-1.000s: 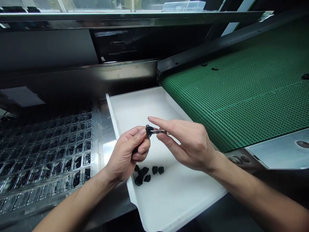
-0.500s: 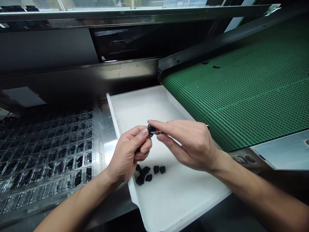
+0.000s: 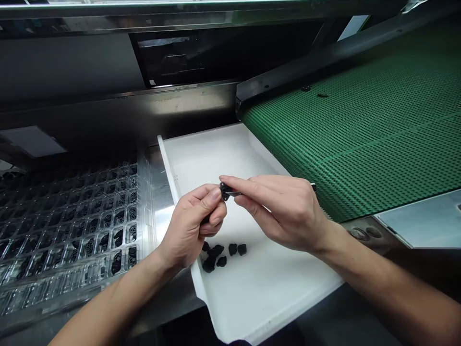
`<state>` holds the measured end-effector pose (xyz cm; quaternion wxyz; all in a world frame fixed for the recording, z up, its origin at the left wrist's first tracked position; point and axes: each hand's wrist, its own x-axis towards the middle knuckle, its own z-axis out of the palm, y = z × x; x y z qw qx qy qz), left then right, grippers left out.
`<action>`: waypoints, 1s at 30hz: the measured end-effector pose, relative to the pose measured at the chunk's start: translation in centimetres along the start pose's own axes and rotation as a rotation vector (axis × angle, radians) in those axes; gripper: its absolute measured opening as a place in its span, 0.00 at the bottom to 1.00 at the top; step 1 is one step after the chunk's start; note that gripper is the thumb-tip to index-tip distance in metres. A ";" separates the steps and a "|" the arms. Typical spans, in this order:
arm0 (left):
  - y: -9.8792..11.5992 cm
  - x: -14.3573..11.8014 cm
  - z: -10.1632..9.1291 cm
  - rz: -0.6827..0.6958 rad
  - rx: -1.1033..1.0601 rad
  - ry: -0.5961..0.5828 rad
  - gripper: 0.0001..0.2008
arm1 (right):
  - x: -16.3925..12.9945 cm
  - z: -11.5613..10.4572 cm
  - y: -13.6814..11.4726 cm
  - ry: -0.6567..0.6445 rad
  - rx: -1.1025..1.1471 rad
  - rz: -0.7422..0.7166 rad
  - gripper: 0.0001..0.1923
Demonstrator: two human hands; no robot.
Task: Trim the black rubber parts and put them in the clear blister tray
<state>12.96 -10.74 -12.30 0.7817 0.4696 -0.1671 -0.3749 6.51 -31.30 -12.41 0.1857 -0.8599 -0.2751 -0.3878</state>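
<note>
Pinching a small black part (image 3: 224, 190) between left thumb and forefinger while a thin metal tool (image 3: 234, 193) is meeting it.

Sitting at the very tips of the left hand (image 3: 192, 228), the part is being clamped tightly there, above the white tray (image 3: 252, 298); the right hand (image 3: 284, 211) is closing narrowly round the tool, whose tip is touching the part's right side, its far end showing past the knuckles. Just below the grip, a loose cluster of black parts (image 3: 221, 253) is lying on the tray floor. Left of the grip, a clear compartment tray (image 3: 68, 230) is holding more such parts in its cells; right of it, a green conveyor belt (image 3: 360, 129) is carrying a few dark pieces far up.
</note>
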 end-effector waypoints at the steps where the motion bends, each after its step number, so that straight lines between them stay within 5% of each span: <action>1: 0.0 0.0 0.0 0.001 0.001 0.003 0.16 | 0.0 0.0 0.0 0.001 0.000 -0.001 0.21; 30: 0.3 -0.2 0.7 -0.032 -0.002 0.050 0.15 | 0.2 0.1 0.0 0.005 0.001 0.011 0.19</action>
